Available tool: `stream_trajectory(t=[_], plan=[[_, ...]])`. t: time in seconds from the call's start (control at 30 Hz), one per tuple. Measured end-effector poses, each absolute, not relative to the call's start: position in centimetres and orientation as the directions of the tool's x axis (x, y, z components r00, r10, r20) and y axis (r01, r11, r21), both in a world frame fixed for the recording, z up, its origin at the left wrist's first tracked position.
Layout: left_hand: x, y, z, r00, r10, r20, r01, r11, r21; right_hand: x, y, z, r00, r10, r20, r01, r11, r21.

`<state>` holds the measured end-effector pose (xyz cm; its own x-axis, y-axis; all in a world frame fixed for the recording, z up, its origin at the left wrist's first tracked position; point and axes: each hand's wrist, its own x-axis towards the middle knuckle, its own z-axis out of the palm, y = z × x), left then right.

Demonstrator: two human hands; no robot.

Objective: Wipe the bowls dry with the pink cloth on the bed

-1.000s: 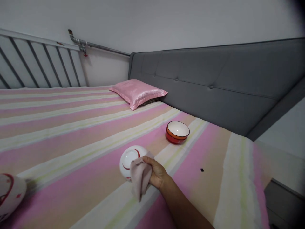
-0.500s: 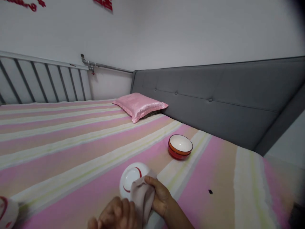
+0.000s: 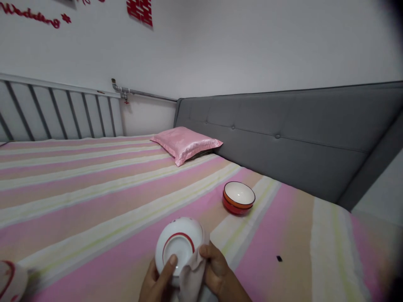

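A white bowl [image 3: 180, 243] with a red ring on its underside is tipped with its base toward me, low in the middle of the view. My left hand [image 3: 157, 280] grips it from below, thumb on the base. My right hand [image 3: 216, 274] is closed on a beige cloth [image 3: 191, 277] pressed against the bowl's right side. A red and orange bowl [image 3: 238, 197] with a white inside stands upright on the striped pink bedsheet [image 3: 94, 201], farther right of my hands.
A pink pillow [image 3: 185, 142] lies by the grey padded headboard [image 3: 283, 134]. A railing [image 3: 59, 113] runs along the far side. Another white and red dish [image 3: 11, 280] shows at the lower left edge. A small dark speck [image 3: 278, 259] lies on the sheet.
My left hand has come up and taken the white bowl from below. The bowl has turned so its ringed base faces me. The view has tilted upward slightly.
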<state>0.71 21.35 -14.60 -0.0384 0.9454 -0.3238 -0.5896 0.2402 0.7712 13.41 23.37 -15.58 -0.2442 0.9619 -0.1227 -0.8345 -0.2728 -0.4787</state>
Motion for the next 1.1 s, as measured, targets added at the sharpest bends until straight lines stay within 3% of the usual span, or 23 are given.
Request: stream_trajectory(t=[0.23,0.53,0.77,0.93,1.1], plan=[[1.3,20.1,-13.1,-0.016,0.961,-0.275,-0.561,0.219,0.798,14.4,23.0,-15.1,-0.284,0.959,0.023,-0.786,-0.219,-0.578],[0.8,20.0,-12.8,0.011,0.975,-0.221,-0.539,0.192,0.820,14.5,22.7,-14.1,-0.231,0.971,0.057,-0.724,-0.132,-0.677],[0.8,20.5,-14.5,0.107,0.925,-0.366,-0.762,0.312,0.567,12.7,22.8,-15.0,-0.034,0.996,-0.077,-0.705,-0.078,-0.705],[1.0,20.6,-15.8,0.195,0.892,-0.409,-0.879,0.343,0.330,11.5,22.1,-14.0,-0.080,0.997,-0.001,-0.652,-0.053,-0.757],[1.2,20.5,-15.2,0.153,0.927,-0.342,-0.914,0.264,0.307,10.5,21.4,-12.9,-0.115,0.993,-0.024,-0.485,-0.078,-0.871]])
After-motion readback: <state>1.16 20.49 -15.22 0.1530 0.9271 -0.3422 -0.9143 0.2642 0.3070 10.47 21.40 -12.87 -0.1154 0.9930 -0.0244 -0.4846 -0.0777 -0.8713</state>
